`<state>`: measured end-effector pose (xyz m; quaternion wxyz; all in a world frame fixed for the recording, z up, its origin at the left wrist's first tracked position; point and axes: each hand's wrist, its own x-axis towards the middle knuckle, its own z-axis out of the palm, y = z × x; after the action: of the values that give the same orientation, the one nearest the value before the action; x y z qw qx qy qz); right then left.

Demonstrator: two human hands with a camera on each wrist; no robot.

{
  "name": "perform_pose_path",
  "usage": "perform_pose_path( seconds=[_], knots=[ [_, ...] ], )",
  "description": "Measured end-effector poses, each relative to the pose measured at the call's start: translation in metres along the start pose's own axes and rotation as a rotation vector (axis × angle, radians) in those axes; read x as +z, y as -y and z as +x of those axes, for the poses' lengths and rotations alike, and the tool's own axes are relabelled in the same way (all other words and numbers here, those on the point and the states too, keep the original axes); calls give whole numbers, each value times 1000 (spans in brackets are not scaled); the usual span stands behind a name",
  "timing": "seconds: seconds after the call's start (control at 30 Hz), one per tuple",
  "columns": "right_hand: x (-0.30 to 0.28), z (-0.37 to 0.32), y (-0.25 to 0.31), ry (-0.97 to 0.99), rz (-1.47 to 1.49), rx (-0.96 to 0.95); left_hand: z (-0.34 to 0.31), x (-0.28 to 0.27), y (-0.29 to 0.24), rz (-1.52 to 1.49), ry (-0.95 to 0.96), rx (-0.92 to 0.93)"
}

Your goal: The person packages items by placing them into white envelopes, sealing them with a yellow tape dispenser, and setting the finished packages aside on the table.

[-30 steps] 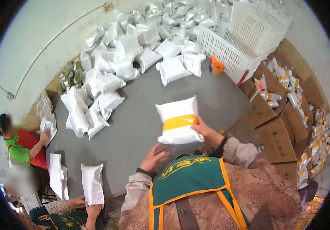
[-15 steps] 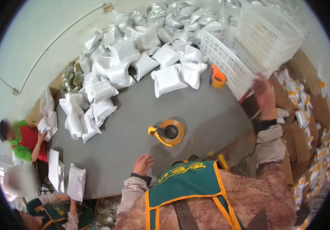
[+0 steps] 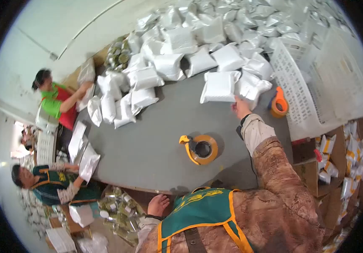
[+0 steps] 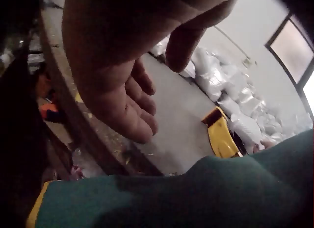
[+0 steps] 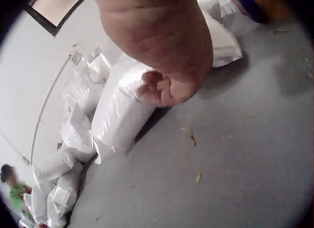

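As I look down through the head camera, my right hand reaches across the grey table to the near corner of a plump white packet. Its index finger touches that corner, and the right wrist view gives me other fingers bent against white wrapping; whether they have closed on it, I cannot tell. The packet lies flat on the far part of the table, just beside 1 crumpled packet on its right, with a big heap of white packets behind.

My left hand is loosely open near the table's near edge, in front of the green apron, fingers relaxed and slightly bent, and I see nothing in its grasp.

Between my 2 hands, a yellow-and-black tape dispenser rests on the tabletop, touching neither. An orange tape dispenser sits farther right, beside the white crates. Cardboard boxes at the right have yellow-banded packets in and around them. Over at the left I see 2 people: 1 in a red apron and 1 in a dark green apron, the latter holding a silvery packet.
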<state>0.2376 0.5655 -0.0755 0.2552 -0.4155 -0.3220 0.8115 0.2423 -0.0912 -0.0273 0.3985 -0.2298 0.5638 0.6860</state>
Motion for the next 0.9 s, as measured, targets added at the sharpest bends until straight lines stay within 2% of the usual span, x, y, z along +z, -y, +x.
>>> perform_pose_path(
  seconds=[0.03, 0.07, 0.1, 0.17, 0.23, 0.3, 0.33, 0.37, 0.4, 0.43, 0.47, 0.5, 0.57, 0.63, 0.7, 0.8, 0.9],
  knots=[
    [10, 11, -7, -73, -22, -97, -8, -10, 9, -48, -42, 4],
    [30, -4, 4, -13, -47, -164, -13, -11, 12, -49, -127, 41],
    [51, -15, 7, 60, -88, -325, -15, -15, 11, -34, -97, 101],
    [92, -40, 14, 189, -265, -492, -29, 23, -12, -11, -93, 190],
    [130, -108, 23, 212, -690, -735, -26, 60, -38, 81, -39, 354],
    [158, -177, 11, 276, -1111, -944, -19, 109, -69, 106, 45, 395],
    [169, -211, -6, 383, -1084, -1138, -13, 129, -85, -2, 150, 377],
    [173, -234, -33, 534, -1067, -1206, -8, 147, -97, -112, 252, 355],
    [178, -257, -68, 633, -1318, -1168, -9, 165, -107, -126, 237, 339],
    [180, -288, -85, 830, -1281, -1266, -6, 179, -116, -143, 220, 325],
    [178, -311, -110, 1034, -1177, -1176, 6, 191, -124, 92, 116, 359],
    [171, -321, -120, 1151, -1192, -1097, 13, 192, -126, 324, 10, 383],
    [158, -331, -129, 1385, -1209, -941, 34, 148, -105, 268, 80, 425],
    [143, -309, -107, 1018, -1365, -841, 54, 93, -95, 253, 130, 408],
    [125, -276, -86, 689, -1491, -865, 56, 39, -86, 247, 169, 324],
    [100, -246, -104, 692, -1827, -631, 48, 16, -76, 183, 220, 147],
    [86, -238, -141, 662, -1935, -710, 65, 16, -71, 246, 226, 79]
  ],
)
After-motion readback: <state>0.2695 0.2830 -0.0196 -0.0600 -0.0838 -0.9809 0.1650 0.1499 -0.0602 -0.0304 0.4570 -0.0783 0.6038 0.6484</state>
